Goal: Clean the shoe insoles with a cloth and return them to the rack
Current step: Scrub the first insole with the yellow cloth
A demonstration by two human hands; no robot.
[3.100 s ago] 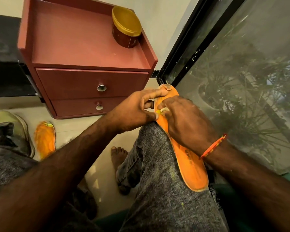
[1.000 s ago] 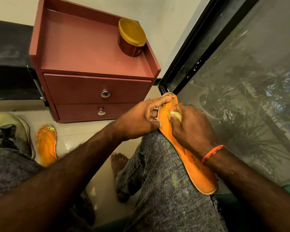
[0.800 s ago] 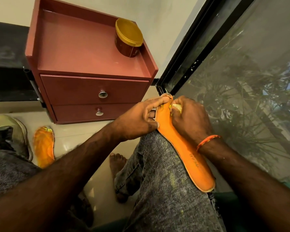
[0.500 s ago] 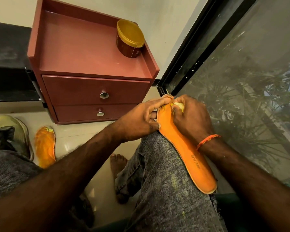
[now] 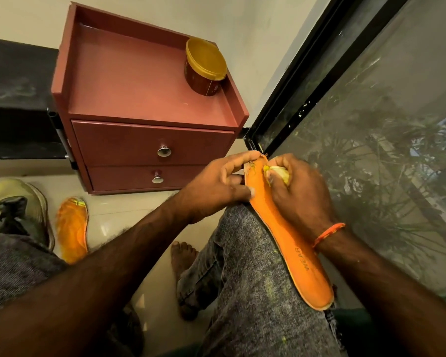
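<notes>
An orange insole (image 5: 291,243) lies lengthwise along my right thigh, toe end pointing away from me. My left hand (image 5: 216,186) grips its toe end, fingers over the tip and thumb on the left edge. My right hand (image 5: 299,191) holds a small wad of pale yellow cloth (image 5: 277,172) and presses it on the insole's toe area. A second orange insole (image 5: 71,229) lies flat on the floor at the left, beside a pale green shoe (image 5: 18,204).
A reddish-brown two-drawer cabinet (image 5: 144,104) stands ahead on the floor, with a yellow-lidded jar (image 5: 204,67) on its top. A black-framed glass window (image 5: 371,124) runs along the right. My bare foot (image 5: 182,256) rests on the tiled floor.
My right hand with the cloth has slid up the insole from its middle toward the toe end. My left hand has kept its hold on the toe.
</notes>
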